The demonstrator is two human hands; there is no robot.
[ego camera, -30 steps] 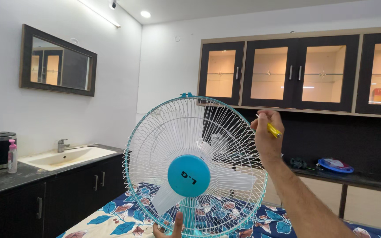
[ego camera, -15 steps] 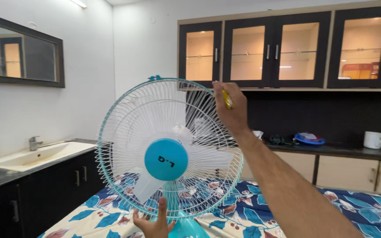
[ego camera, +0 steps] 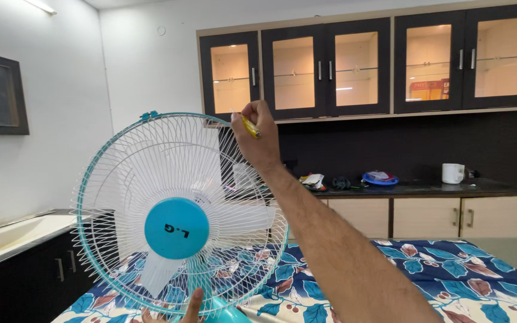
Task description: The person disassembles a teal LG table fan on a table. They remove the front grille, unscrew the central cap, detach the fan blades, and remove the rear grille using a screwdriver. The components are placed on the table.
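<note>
Moved since half a second ago: right hand [ego camera: 257, 139] now at the top right rim of the fan [ego camera: 178, 215], a bit left of where it was. Whole room slid to the right too, so more of the white mug [ego camera: 452, 173] and the far end of the dark bench [ego camera: 426, 190] now in sight, and less of the sink [ego camera: 7, 230].

Right hand curled tight around a thin yellow tool [ego camera: 250, 127], shiny and stick-shaped, touching the wire cage near its top edge. Arm stretched long across the middle.

Left hand [ego camera: 181, 310] low at the bottom edge, thumb up, right by the teal base under the cage. Mostly cut off, so no way to tell how far open or whether gripping anything.

Fan big and round. Cage of many thin white wires, all spreading out from the middle like sun rays. Smooth teal ring around the rim, small teal clip on top. Round flat teal cap in the centre. Pale see-through blades behind the wires. Fan standing upright on the bed [ego camera: 438, 281], just in front.

Bed sheet soft and cream, with blue leaves and small red berries. Cupboards [ego camera: 366, 66] up on the wall dark and boxy, with glowing glass doors. Blue plate [ego camera: 380, 178] on the bench.
</note>
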